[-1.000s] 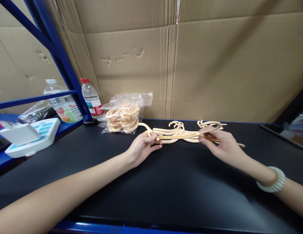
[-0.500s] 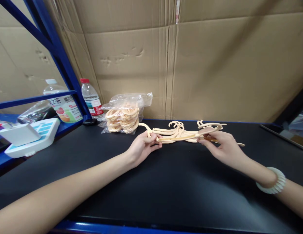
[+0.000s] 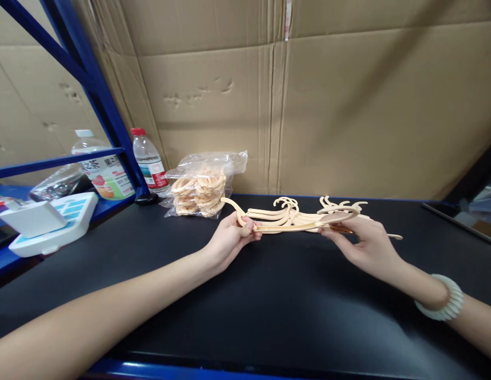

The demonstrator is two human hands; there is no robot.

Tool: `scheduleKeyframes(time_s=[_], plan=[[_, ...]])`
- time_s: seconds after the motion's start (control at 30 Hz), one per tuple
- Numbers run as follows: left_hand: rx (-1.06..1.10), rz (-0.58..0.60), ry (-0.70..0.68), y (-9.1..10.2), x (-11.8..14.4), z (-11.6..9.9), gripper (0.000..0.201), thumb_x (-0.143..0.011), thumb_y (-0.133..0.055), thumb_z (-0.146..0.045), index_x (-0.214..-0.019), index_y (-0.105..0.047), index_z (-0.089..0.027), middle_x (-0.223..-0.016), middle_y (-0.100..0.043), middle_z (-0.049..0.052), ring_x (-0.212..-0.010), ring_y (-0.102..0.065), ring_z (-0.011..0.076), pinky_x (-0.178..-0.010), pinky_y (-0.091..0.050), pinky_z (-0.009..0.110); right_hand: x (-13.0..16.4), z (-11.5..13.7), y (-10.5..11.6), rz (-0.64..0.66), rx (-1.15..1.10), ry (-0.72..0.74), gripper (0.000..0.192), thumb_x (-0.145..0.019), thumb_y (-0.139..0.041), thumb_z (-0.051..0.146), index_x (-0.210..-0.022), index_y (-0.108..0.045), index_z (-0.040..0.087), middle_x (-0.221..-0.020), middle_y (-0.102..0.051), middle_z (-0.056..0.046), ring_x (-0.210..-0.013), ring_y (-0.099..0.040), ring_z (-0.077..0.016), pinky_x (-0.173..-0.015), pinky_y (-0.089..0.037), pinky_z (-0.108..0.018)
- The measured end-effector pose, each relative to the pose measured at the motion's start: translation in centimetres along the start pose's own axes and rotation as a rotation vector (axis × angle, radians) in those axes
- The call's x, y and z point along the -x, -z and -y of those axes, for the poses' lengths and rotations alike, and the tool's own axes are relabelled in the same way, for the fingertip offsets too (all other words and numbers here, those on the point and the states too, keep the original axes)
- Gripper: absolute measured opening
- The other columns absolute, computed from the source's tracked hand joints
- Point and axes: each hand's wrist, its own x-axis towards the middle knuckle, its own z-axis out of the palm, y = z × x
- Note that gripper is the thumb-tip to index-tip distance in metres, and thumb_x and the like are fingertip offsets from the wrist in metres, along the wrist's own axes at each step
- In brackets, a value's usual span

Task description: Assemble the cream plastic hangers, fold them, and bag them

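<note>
A cream plastic hanger (image 3: 292, 227) is held flat just above the black table top (image 3: 245, 295). My left hand (image 3: 229, 240) pinches its left end, near a curved tip. My right hand (image 3: 362, 240) grips its right part, where the hook curls over my fingers. Behind the held one lies a loose pile of the same cream hangers (image 3: 296, 212), hooks pointing to the back. A white beaded bracelet (image 3: 443, 304) sits on my right wrist.
A clear bag of cream rings (image 3: 201, 187) lies at the back left. A water bottle with a red cap (image 3: 149, 161) and a larger bottle (image 3: 97, 169) stand by the blue rack post (image 3: 106, 105). A white and blue device (image 3: 51, 219) sits left. Cardboard (image 3: 308, 105) walls the back.
Both hands lifted the held hanger slightly and its left tip rose; the right hand shifted a little to the right.
</note>
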Motion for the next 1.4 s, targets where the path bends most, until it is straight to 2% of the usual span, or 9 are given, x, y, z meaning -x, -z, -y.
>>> scheduleKeyframes(time_s=[0.27, 0.57, 0.73, 0.83, 0.9, 1.0, 1.07, 1.23, 1.4], plan=[[0.016, -0.014, -0.083, 0.0, -0.1, 0.0, 0.019, -0.070, -0.064, -0.001, -0.068, -0.050, -0.014, -0.065, -0.064, -0.001, -0.053, -0.060, 0.0087, -0.059, -0.052, 0.021, -0.3, 0.8, 0.1, 0.026, -0.066, -0.100, 0.006, -0.087, -0.058, 0.019, -0.091, -0.061, 0.021, -0.082, -0.070, -0.002, -0.071, -0.066, -0.0167, -0.065, -0.054, -0.027], [0.042, 0.007, -0.061, 0.3, 0.1, 0.0, 0.019, -0.076, -0.064, -0.004, -0.068, -0.050, -0.014, -0.067, -0.064, 0.000, -0.066, -0.065, 0.0099, -0.070, -0.056, 0.022, 0.1, 0.4, -0.5, -0.037, -0.327, -0.341, 0.017, -0.087, -0.061, 0.029, -0.101, -0.063, 0.021, -0.085, -0.065, -0.003, -0.063, -0.064, -0.0154, -0.064, -0.056, -0.031], [-0.022, 0.015, 0.080, -1.0, 1.7, 0.0, 0.007, -0.085, -0.058, -0.011, -0.079, -0.054, -0.013, -0.091, -0.068, 0.008, -0.074, -0.066, 0.0112, -0.079, -0.056, 0.028, -0.3, -0.3, -0.3, -0.077, -0.279, -0.371, 0.021, -0.086, -0.061, 0.032, -0.104, -0.063, 0.022, -0.081, -0.061, -0.003, -0.064, -0.061, -0.0163, -0.064, -0.055, -0.032], [-0.297, 0.266, 0.178, -2.2, 4.0, 0.2, 0.010, -0.084, -0.060, -0.016, -0.092, -0.054, -0.014, -0.102, -0.066, 0.011, -0.079, -0.067, 0.0161, -0.081, -0.056, 0.037, -0.7, -0.5, 0.1, -0.044, -0.186, -0.357, 0.020, -0.087, -0.059, 0.032, -0.102, -0.064, 0.021, -0.079, -0.060, -0.003, -0.068, -0.061, -0.0175, -0.064, -0.054, -0.032], [-0.671, 0.528, -0.058, -2.8, 5.6, 0.1, 0.015, -0.085, -0.057, -0.019, -0.100, -0.057, -0.015, -0.106, -0.066, 0.013, -0.093, -0.065, 0.0223, -0.084, -0.055, 0.040, -0.7, -0.4, 0.1, 0.004, -0.146, -0.336, 0.019, -0.087, -0.058, 0.032, -0.098, -0.065, 0.020, -0.080, -0.061, -0.004, -0.070, -0.062, -0.0179, -0.063, -0.053, -0.031], [-1.141, 0.895, -0.543, -3.1, 7.2, -0.5, 0.031, -0.088, -0.054, -0.021, -0.118, -0.056, -0.014, -0.126, -0.059, 0.015, -0.124, -0.048, 0.0295, -0.109, -0.034, 0.048, -0.5, -0.1, -0.3, 0.127, -0.170, -0.319, 0.019, -0.086, -0.057, 0.030, -0.098, -0.065, 0.018, -0.078, -0.061, -0.004, -0.067, -0.062, -0.0166, -0.057, -0.052, -0.028], [-1.321, 0.924, -0.668, -3.0, 7.6, -0.8, 0.040, -0.089, -0.053, -0.028, -0.126, -0.053, -0.012, -0.138, -0.050, 0.017, -0.134, -0.035, 0.0315, -0.114, -0.026, 0.049, -0.3, 0.2, -0.7, 0.224, -0.196, -0.314, 0.018, -0.084, -0.057, 0.028, -0.095, -0.065, 0.017, -0.076, -0.062, -0.004, -0.064, -0.060, -0.0155, -0.054, -0.049, -0.026], [-1.532, 0.784, -0.601, -2.6, 7.6, -0.6, 0.057, -0.090, -0.049, -0.042, -0.138, -0.042, -0.011, -0.151, -0.028, 0.020, -0.141, -0.019, 0.0348, -0.111, -0.026, 0.054, -0.1, 1.2, -0.8, 0.504, -0.181, -0.307, 0.012, -0.083, -0.055, 0.020, -0.082, -0.067, 0.017, -0.068, -0.062, -0.001, -0.059, -0.056, -0.0131, -0.056, -0.044, -0.025], [-1.528, 0.797, -0.525, -2.7, 7.6, -0.4, 0.060, -0.090, -0.048, -0.043, -0.140, -0.039, -0.011, -0.149, -0.031, 0.020, -0.139, -0.026, 0.0348, -0.111, -0.029, 0.054, -0.3, 2.0, -0.2, 0.561, -0.101, -0.289, 0.011, -0.080, -0.057, 0.019, -0.071, -0.062, 0.016, -0.060, -0.056, 0.001, -0.054, -0.049, -0.0118, -0.052, -0.037, -0.024]])
